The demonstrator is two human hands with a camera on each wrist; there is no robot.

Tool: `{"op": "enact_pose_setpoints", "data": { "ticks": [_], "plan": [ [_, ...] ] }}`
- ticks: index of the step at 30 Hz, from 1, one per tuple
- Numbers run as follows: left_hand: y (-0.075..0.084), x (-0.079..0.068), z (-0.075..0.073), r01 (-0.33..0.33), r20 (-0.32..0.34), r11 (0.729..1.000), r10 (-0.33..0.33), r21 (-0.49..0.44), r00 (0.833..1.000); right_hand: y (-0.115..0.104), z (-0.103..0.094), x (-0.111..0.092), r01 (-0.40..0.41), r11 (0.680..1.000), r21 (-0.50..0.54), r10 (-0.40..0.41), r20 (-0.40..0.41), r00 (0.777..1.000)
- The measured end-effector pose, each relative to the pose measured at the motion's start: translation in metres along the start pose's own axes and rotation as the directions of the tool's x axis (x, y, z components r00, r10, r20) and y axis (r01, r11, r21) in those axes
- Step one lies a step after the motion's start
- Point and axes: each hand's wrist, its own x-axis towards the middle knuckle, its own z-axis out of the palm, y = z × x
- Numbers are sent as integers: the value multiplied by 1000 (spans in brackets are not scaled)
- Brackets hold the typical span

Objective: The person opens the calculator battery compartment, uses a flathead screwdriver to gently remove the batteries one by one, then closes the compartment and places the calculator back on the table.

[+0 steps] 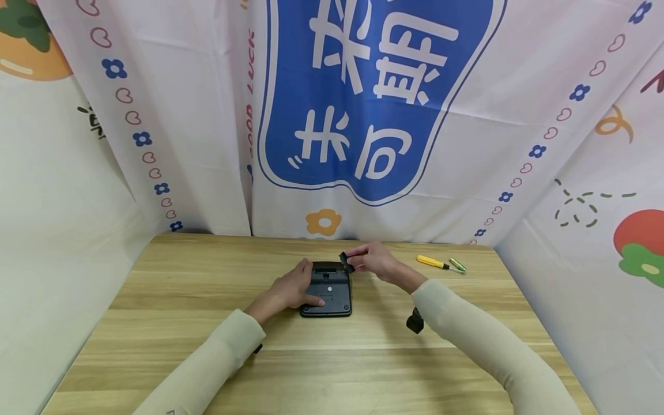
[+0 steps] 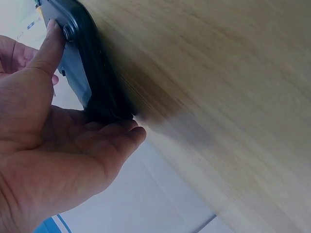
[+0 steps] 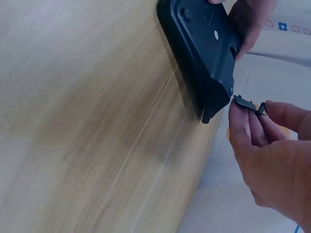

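Note:
A black calculator [image 1: 332,295] lies face down on the table, its underside up, with rubber feet and an uncovered battery slot [image 1: 326,271] near the far edge. My left hand [image 1: 293,286] grips its left side, thumb [image 2: 48,51] laid on the underside and fingers around the edge. Just off the far right corner, my right hand [image 1: 374,260] pinches a small black battery cover [image 3: 249,104] between thumb and fingertips. The cover's little clips show in the right wrist view, where it appears apart from the calculator body. The calculator's front faces the table and is hidden.
A screwdriver [image 1: 432,261] with a yellow handle lies at the back right, with a small green battery [image 1: 457,264] beside its tip. Behind the wooden table [image 1: 197,288] hangs a printed white cloth [image 1: 218,190]. A black wrist camera [image 1: 415,321] sits under the right forearm.

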Motion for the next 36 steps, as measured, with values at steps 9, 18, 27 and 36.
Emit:
{"op": "enact_pose_setpoints", "data": {
  "ticks": [9,18,27,36],
  "plan": [
    [0,-1,-1,-12,5,1000,12,-6,1000,-5,10,-4,114,958,-263,-110,33,993],
    [0,-1,-1,-21,2,1000,21,-14,1000,-8,17,0,291,809,-510,-267,121,956],
    [1,-3,-1,-21,0,1000,21,-4,1000,-12,28,-1,488,569,-662,-428,268,863],
    [0,-1,-1,-21,3,1000,21,7,1000,-14,39,-4,555,388,-736,-462,365,808]
  ]
}}
